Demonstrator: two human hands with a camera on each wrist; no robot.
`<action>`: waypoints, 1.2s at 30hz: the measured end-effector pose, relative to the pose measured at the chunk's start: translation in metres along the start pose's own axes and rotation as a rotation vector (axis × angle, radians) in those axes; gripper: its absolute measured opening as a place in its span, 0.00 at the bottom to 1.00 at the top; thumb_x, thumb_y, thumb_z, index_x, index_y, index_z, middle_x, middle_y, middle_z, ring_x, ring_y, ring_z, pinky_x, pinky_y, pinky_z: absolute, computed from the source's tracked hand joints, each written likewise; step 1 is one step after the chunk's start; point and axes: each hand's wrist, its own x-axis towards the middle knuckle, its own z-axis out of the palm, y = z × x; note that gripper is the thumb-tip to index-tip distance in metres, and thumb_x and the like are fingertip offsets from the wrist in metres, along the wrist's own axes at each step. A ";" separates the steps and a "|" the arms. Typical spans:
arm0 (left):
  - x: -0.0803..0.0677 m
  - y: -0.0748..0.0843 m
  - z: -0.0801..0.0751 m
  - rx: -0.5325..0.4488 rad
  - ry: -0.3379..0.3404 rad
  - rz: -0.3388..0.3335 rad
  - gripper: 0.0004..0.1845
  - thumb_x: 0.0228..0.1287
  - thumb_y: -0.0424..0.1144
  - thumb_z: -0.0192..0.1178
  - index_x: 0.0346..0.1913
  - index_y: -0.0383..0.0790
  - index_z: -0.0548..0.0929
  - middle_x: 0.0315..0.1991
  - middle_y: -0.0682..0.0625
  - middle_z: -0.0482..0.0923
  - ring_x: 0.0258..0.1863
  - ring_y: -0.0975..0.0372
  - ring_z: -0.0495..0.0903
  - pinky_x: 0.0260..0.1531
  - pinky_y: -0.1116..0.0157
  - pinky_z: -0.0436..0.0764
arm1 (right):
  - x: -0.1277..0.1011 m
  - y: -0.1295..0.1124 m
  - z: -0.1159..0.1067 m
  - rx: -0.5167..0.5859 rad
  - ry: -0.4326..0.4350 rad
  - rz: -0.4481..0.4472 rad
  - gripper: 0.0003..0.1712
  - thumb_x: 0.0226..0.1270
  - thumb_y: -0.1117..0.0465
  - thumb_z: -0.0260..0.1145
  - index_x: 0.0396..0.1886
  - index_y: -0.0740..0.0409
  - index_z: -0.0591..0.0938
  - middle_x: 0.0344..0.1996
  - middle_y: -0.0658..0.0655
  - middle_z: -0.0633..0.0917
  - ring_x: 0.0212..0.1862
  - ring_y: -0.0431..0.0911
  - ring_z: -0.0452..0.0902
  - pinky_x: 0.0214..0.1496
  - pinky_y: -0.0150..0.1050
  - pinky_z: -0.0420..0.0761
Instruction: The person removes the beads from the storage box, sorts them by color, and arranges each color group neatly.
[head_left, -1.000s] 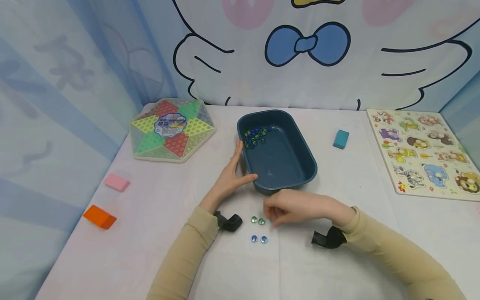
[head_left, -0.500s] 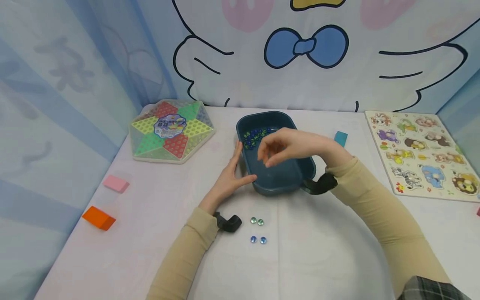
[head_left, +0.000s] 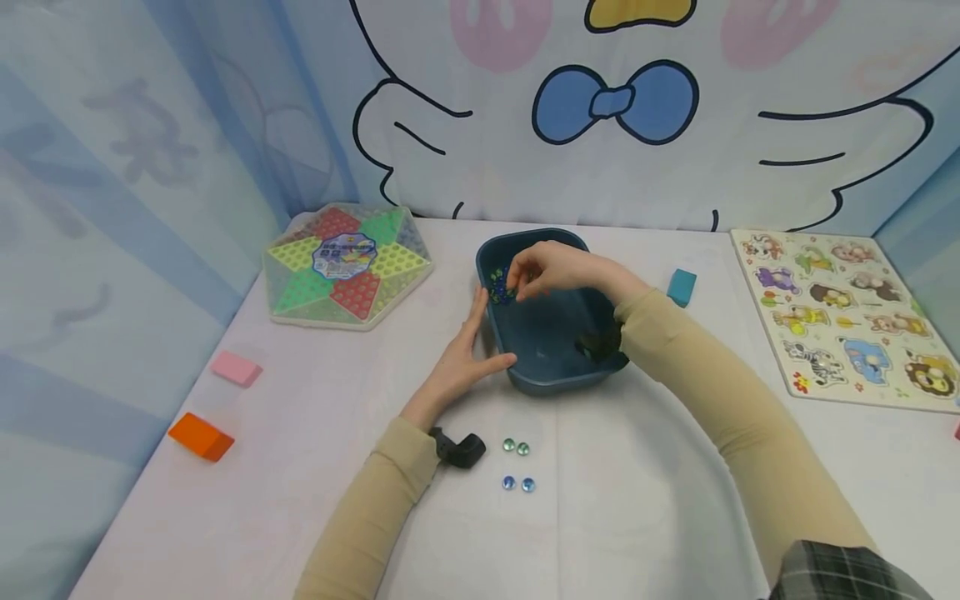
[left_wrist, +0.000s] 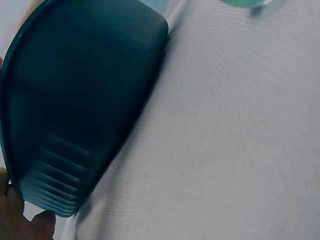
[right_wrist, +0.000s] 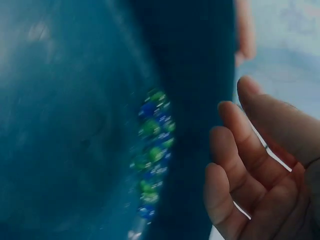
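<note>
A dark blue-green plastic bin (head_left: 555,350) stands on the white cloth, holding several green and blue glass beads (head_left: 498,287) along its left side. My left hand (head_left: 461,367) rests against the bin's left wall and front corner, fingers extended; its fingers (left_wrist: 15,220) show at the edge of the left wrist view. Inside the bin, my right hand (head_left: 555,271) hovers over the beads with loosely bent fingers. The right wrist view shows no bead between thumb and fingers, which stay apart. Two green beads (head_left: 516,447) and two blue beads (head_left: 519,484) lie in front.
A hexagonal board-game box (head_left: 348,267) lies at the back left. Pink (head_left: 236,368) and orange blocks (head_left: 201,437) are on the left. A teal block (head_left: 682,287) and an animal puzzle board (head_left: 847,317) lie on the right. A printed curtain hangs behind.
My right hand has moved from beside the green beads on the cloth up over the bin and down toward the beads inside. My left hand has stayed at the bin.
</note>
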 end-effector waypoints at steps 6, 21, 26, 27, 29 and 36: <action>-0.002 0.004 -0.002 -0.013 -0.009 0.003 0.53 0.58 0.50 0.62 0.73 0.50 0.34 0.74 0.55 0.27 0.73 0.53 0.36 0.69 0.45 0.44 | 0.015 0.013 0.005 -0.089 0.044 0.029 0.10 0.58 0.65 0.67 0.40 0.61 0.82 0.30 0.55 0.83 0.29 0.46 0.76 0.32 0.38 0.78; 0.007 -0.020 0.004 -0.012 0.036 0.031 0.52 0.57 0.46 0.63 0.72 0.62 0.35 0.74 0.62 0.28 0.73 0.57 0.38 0.68 0.45 0.46 | 0.038 0.020 0.022 -0.256 0.072 0.096 0.11 0.55 0.62 0.70 0.39 0.56 0.82 0.30 0.55 0.82 0.32 0.45 0.75 0.35 0.37 0.77; 0.004 -0.015 0.002 -0.018 0.028 0.042 0.53 0.55 0.57 0.62 0.72 0.61 0.34 0.74 0.59 0.28 0.73 0.57 0.37 0.69 0.45 0.45 | 0.040 0.016 0.023 -0.308 0.079 0.108 0.11 0.55 0.62 0.70 0.39 0.55 0.83 0.29 0.54 0.81 0.31 0.45 0.74 0.34 0.36 0.75; 0.004 -0.015 0.001 -0.019 0.022 0.039 0.53 0.55 0.56 0.62 0.73 0.60 0.34 0.74 0.58 0.28 0.73 0.57 0.37 0.69 0.45 0.45 | 0.041 0.016 0.024 -0.317 0.077 0.107 0.11 0.55 0.62 0.70 0.39 0.55 0.83 0.29 0.54 0.81 0.31 0.45 0.74 0.33 0.36 0.75; 0.005 -0.015 0.002 -0.018 0.018 0.040 0.53 0.56 0.55 0.62 0.73 0.58 0.34 0.74 0.58 0.27 0.73 0.56 0.36 0.69 0.45 0.45 | 0.042 0.016 0.025 -0.331 0.072 0.109 0.10 0.55 0.62 0.70 0.39 0.55 0.83 0.29 0.54 0.81 0.31 0.45 0.74 0.33 0.36 0.75; 0.007 -0.020 0.004 -0.003 0.032 0.030 0.51 0.58 0.48 0.62 0.72 0.64 0.34 0.73 0.64 0.28 0.73 0.59 0.38 0.69 0.47 0.46 | 0.039 0.013 0.025 -0.357 0.066 0.107 0.10 0.55 0.61 0.70 0.38 0.54 0.83 0.30 0.53 0.82 0.31 0.45 0.75 0.34 0.37 0.77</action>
